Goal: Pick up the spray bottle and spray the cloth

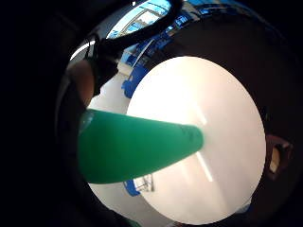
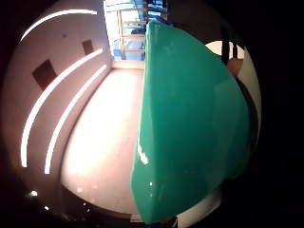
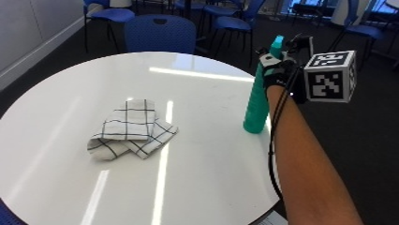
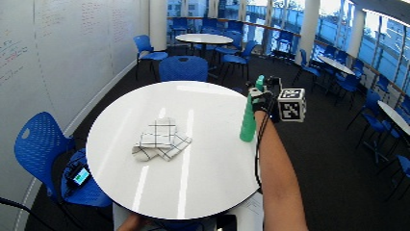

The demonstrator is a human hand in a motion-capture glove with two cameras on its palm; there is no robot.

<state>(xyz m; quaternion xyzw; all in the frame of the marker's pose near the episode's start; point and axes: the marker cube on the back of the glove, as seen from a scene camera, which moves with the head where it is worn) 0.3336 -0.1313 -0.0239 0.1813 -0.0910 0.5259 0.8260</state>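
In the outside view we see the green spray bottle [image 3: 257,96] standing upright on the round white table [image 3: 205,168], close to its rim, with the gloved right hand [image 3: 277,70] wrapped around its upper part just under the trigger head. The checked cloth [image 3: 131,129] lies crumpled on the table well apart from the bottle, toward the table's middle. A blue chair [image 3: 160,33] stands beyond the table's far edge. In the wide outside view the bottle [image 4: 249,120] again stands near the rim, the hand [image 4: 261,98] at its top, the cloth [image 4: 161,139] lying apart from it. In the little finger side palm view the bottle's body [image 1: 137,149] tapers down to the tabletop [image 1: 213,142]; its base seems to rest there, though we cannot be sure. In the thumb side palm view the bottle [image 2: 190,128] fills much of the picture, close against the palm.
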